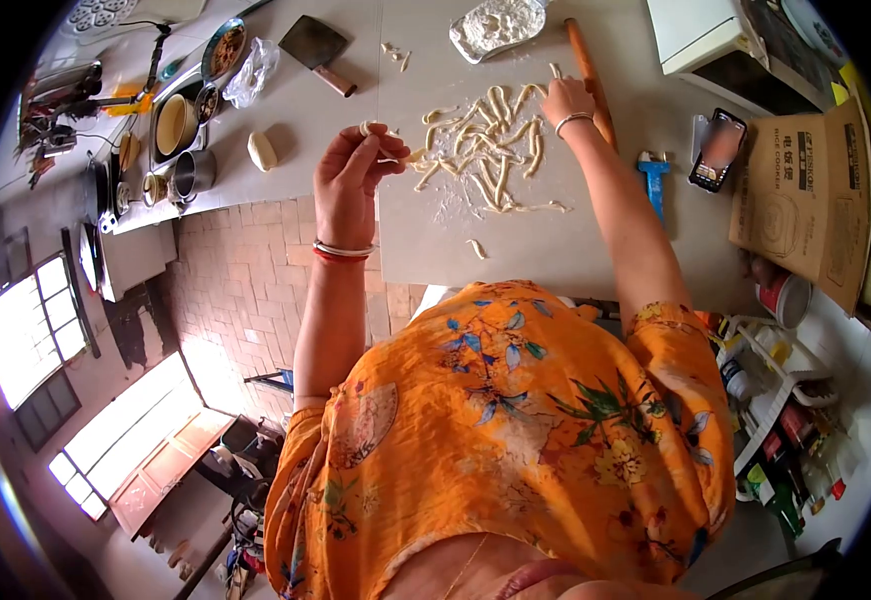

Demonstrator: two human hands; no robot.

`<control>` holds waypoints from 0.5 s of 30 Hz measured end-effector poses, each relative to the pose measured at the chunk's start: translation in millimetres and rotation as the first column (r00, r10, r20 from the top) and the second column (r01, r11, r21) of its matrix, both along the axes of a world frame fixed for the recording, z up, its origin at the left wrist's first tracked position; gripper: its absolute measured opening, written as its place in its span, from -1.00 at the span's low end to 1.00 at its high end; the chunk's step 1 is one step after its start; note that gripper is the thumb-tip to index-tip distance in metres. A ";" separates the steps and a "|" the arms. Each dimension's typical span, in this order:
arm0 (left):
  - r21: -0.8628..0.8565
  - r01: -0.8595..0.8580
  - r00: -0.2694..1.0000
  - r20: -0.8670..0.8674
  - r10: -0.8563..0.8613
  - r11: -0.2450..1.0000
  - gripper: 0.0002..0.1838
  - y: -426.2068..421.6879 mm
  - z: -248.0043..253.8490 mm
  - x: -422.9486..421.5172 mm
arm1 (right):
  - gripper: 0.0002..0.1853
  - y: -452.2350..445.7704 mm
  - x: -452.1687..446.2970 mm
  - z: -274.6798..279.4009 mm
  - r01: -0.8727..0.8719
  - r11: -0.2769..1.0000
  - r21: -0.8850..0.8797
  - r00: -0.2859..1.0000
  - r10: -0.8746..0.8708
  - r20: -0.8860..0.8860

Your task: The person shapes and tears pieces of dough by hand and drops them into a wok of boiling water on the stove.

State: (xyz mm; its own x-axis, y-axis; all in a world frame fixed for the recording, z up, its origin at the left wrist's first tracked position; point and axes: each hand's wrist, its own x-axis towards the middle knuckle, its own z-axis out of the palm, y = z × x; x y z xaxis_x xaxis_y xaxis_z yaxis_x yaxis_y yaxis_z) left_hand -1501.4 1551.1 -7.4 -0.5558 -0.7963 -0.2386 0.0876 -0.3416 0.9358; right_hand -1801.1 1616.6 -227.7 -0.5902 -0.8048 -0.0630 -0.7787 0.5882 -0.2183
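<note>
My left hand (pixel 348 180) is raised at the left edge of the worktop, its fingers closed round a pale dough strip whose ends show between them. Farther right, my right hand (pixel 565 103) is closed at the edge of a floury pile of dough strips (pixel 496 140). A short dough end pokes out past its fingers. Just beside that hand lies a wooden rolling pin (pixel 591 85). One loose dough piece (pixel 476 248) rests nearer my body. Behind the pile is a foil-like tray of flour (pixel 496 28).
A cleaver (pixel 315 50) and a pale oval lump (pixel 261 151) lie at the left, near pots (pixel 193 173) and a plastic bag (pixel 252 75). To the right are a blue-handled tool (pixel 653 185), a phone (pixel 718 150) and a rice cooker carton (pixel 800 195).
</note>
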 end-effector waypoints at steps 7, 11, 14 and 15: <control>0.125 -0.017 0.994 -0.104 0.030 0.992 -0.83 -8.0 8.4 25.1 | -0.80 11.7 -15.0 7.4 0.155 0.983 -0.097 0.604 -0.017 0.796; 0.188 -0.022 0.979 -0.197 0.060 0.982 -0.84 -20.5 15.1 44.2 | -0.83 8.7 0.6 55.8 0.347 0.911 -0.224 0.166 0.176 0.970; 0.206 -0.062 0.972 -0.210 0.106 0.977 -0.86 -26.2 28.7 58.7 | -0.82 0.3 18.9 96.4 0.358 0.878 -0.317 0.051 0.321 0.946; 0.213 -0.064 0.972 -0.210 0.109 0.975 -0.86 -33.5 26.8 62.0 | -0.83 -4.7 26.2 104.4 0.360 0.871 -0.334 0.015 0.353 0.935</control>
State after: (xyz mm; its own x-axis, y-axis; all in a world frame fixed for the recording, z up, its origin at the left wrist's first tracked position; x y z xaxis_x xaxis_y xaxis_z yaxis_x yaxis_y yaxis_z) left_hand -1439.3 1517.6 19.4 -0.5437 -0.7909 -0.2807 0.3199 -0.5046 0.8019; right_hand -1774.9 1611.9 -123.4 -0.2398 -0.9308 -0.2758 0.4042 0.1626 -0.9001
